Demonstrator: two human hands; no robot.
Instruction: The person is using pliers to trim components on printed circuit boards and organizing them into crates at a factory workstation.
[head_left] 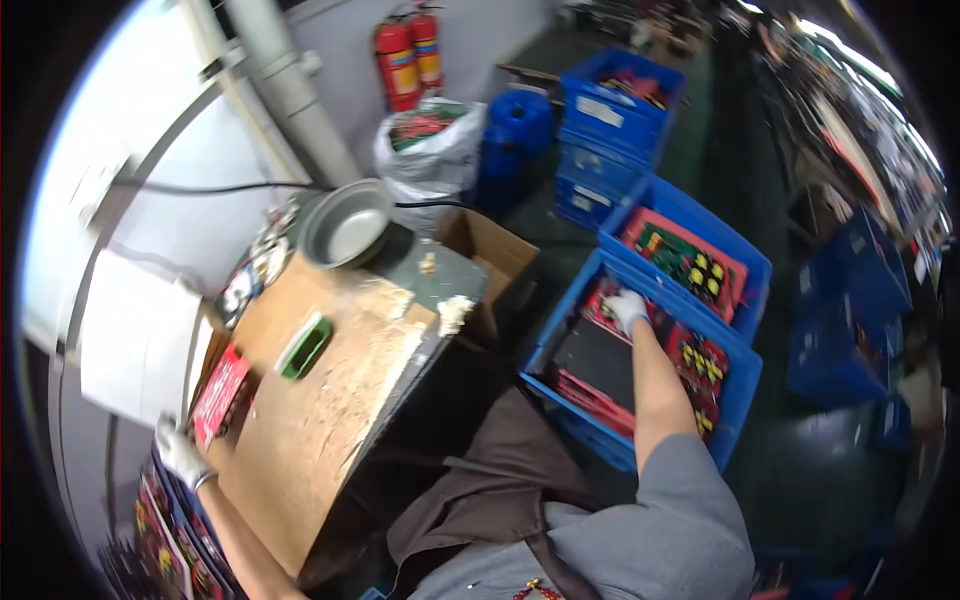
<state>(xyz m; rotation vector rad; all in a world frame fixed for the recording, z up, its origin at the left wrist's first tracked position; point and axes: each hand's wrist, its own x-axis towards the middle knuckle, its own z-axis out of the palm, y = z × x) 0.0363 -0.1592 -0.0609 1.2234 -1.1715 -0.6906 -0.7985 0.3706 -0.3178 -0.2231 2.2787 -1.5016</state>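
My right hand, in a white glove, reaches into a blue plastic bin on my right. It touches or hovers just above red-wrapped circuit boards with yellow parts; blur hides how its fingers are set. Beside it in the bin lies a flat dark grey sheet. Far to the left, my left hand, also gloved, is by the workbench's left edge, next to a red-faced box and a stack of boards in a rack. Its fingers are smeared, and I see nothing plainly held.
On the wooden workbench are a green-and-white tray and a grey round basin. A second blue bin of boards adjoins the first. Behind stand stacked blue crates, a white sack, a cardboard box and red fire extinguishers.
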